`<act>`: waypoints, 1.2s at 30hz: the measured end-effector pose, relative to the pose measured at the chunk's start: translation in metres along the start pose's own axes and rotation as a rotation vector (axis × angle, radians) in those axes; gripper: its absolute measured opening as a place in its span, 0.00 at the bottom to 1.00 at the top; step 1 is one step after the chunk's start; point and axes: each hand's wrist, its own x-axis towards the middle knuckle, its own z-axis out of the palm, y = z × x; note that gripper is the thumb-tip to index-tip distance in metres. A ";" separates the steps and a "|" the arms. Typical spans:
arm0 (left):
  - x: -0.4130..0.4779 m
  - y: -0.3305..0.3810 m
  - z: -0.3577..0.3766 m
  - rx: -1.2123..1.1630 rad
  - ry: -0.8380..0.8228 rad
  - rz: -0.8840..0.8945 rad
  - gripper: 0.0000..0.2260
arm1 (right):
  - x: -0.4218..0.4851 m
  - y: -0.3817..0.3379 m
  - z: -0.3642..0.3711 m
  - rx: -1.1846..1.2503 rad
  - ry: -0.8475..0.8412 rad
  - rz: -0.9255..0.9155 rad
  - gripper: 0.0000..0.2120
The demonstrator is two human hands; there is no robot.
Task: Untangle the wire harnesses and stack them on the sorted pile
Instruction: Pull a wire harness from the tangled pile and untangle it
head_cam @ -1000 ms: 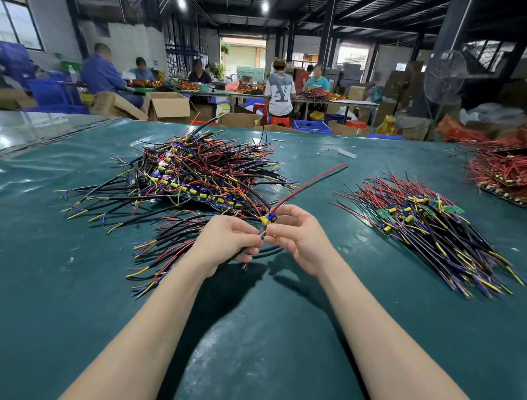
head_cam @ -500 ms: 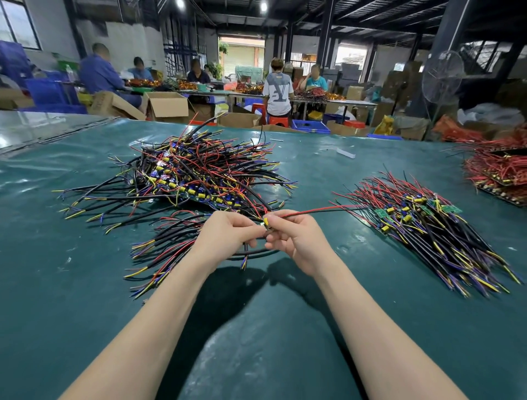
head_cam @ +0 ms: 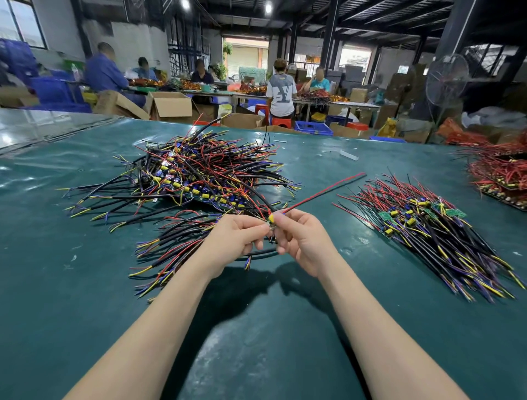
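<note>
Bright ceiling lamps point(head_cam: 185, 3) are reflected as glare on the worktop point(head_cam: 85, 285); arm shadows are cast; edges are bowed.

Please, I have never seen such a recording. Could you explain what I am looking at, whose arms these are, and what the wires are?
There is no machine. The camera sits on a person's head and looks down, so the two bare arms are that person's own. The left hand and the right hand together pinch one wire harness; its red wire points away to the right. On the green table cover, a tangled heap lies on the left and a neater sorted pile on the right. Other workers sit far behind.
</note>
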 end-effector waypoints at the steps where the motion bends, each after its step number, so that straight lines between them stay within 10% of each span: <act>1: 0.000 0.000 0.000 -0.017 -0.004 0.011 0.10 | 0.000 0.000 0.000 0.057 -0.002 0.024 0.08; 36: 0.005 -0.006 0.010 0.071 0.026 -0.126 0.15 | 0.003 0.008 -0.006 -0.082 0.207 -0.190 0.08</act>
